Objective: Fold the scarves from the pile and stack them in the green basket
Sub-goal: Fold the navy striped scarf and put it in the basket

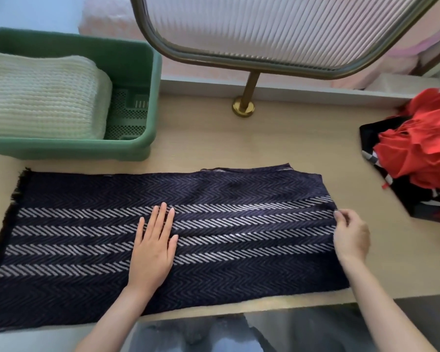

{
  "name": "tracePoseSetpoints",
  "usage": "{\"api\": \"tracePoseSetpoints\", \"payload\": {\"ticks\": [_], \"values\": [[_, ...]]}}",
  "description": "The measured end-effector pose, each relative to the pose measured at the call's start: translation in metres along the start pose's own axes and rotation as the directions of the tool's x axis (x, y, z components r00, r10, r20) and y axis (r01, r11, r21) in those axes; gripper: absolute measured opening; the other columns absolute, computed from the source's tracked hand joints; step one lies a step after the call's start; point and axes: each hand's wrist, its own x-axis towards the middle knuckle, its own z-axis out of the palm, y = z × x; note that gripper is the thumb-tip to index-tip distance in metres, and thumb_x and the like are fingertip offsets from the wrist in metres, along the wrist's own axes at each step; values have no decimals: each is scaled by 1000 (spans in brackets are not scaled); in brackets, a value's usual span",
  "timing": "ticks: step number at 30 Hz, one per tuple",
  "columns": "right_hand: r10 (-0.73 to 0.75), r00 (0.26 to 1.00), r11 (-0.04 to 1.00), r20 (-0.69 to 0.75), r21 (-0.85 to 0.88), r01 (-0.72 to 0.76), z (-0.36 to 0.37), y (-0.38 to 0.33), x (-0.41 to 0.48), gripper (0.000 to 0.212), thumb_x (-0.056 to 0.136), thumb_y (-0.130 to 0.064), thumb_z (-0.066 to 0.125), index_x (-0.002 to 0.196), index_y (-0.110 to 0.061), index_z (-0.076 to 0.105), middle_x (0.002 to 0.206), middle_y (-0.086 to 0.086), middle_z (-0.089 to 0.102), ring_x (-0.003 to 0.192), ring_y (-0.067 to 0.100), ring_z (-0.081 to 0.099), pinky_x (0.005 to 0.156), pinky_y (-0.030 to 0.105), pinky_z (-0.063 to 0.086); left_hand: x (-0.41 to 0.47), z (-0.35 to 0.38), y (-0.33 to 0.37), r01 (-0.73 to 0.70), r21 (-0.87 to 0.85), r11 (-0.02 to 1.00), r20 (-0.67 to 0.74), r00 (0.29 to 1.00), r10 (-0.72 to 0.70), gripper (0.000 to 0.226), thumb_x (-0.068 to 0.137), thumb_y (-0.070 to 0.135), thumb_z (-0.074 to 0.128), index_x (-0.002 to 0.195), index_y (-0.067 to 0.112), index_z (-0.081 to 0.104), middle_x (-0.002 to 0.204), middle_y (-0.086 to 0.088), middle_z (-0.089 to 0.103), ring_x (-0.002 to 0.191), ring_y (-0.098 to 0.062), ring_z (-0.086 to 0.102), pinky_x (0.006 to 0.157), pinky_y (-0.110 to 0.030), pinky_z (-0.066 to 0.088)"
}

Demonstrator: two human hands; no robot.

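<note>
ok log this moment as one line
step: folding dark scarf; left hand flat on it; right hand pinches right edge; green basket holds cream scarf; pile at right

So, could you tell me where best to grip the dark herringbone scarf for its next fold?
Probably its right short edge, from the right: the scarf lies flat, the right hand pinches that free edge, and the left hand presses its middle.

Two bare forearms reaching in over the table's near edge: left hand (pixel 154 247) flat, palm down, fingers straight, pressing the herringbone scarf (pixel 239 255); right hand (pixel 351 235) with fingers curled, pinching its right end.
</note>
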Motion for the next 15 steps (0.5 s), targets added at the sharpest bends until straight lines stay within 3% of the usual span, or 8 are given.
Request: {"api": "tracePoseSetpoints", "payload": {"ticks": [2, 4, 8, 11, 13, 15], "values": [[-30, 997, 995, 67, -89, 36, 5, 4, 2, 21, 97, -21, 52, 110, -8, 63, 107, 14, 65, 96, 35, 59, 72, 36, 41, 0, 0, 0, -2, -1, 1000, -3, 1000, 2, 58, 100, 39, 20, 153, 15, 18, 162, -1, 10, 149, -16, 6, 120, -43, 9], [-1, 990, 999, 140, -39, 6, 12, 12, 4, 30, 95, -31, 56, 117, -10, 59, 116, 12, 63, 104, 32, 58, 80, 38, 44, -1, 0, 0, -3, -1, 1000, -7, 1000, 3, 58, 100, 39, 20, 153, 15, 18, 162, -2, 11, 149, -16, 7, 120, -43, 9], [231, 939, 943, 254, 178, -281, 11, 18, 10, 41, 92, -45, 58, 113, -10, 62, 109, 7, 64, 102, 27, 59, 83, 37, 45, 1, 1, -1, -10, 6, 1000, 0, 1000, 10, 58, 100, 39, 19, 153, 14, 19, 162, -2, 12, 149, -17, 7, 120, -43, 8], [314, 860, 827, 401, 330, -456, 0, 9, 16, 27, 89, -29, 67, 100, -5, 67, 95, 9, 67, 86, 27, 63, 74, 35, 49, 2, 3, 1, 6, 8, 1000, 15, 1000, -6, 60, 102, 44, 9, 153, 14, 18, 161, -4, 12, 149, -18, 6, 120, -42, 2], [269, 873, 808, 407, 398, -434, -7, 4, 18, 12, 84, -16, 71, 88, -6, 67, 88, 10, 68, 78, 25, 63, 66, 30, 49, 4, 3, 7, 36, -2, 999, 7, 999, -36, 63, 101, 48, 5, 153, 13, 17, 161, -6, 12, 149, -18, 3, 120, -42, -3], [186, 944, 842, 273, 451, -296, -10, 0, 16, 10, 80, -12, 74, 80, -9, 64, 81, 7, 66, 78, 26, 63, 59, 24, 48, 8, 1, 20, 29, -8, 1000, -4, 1000, -29, 64, 101, 48, 6, 153, 13, 19, 161, -8, 13, 149, -20, 4, 119, -43, -5]]}}
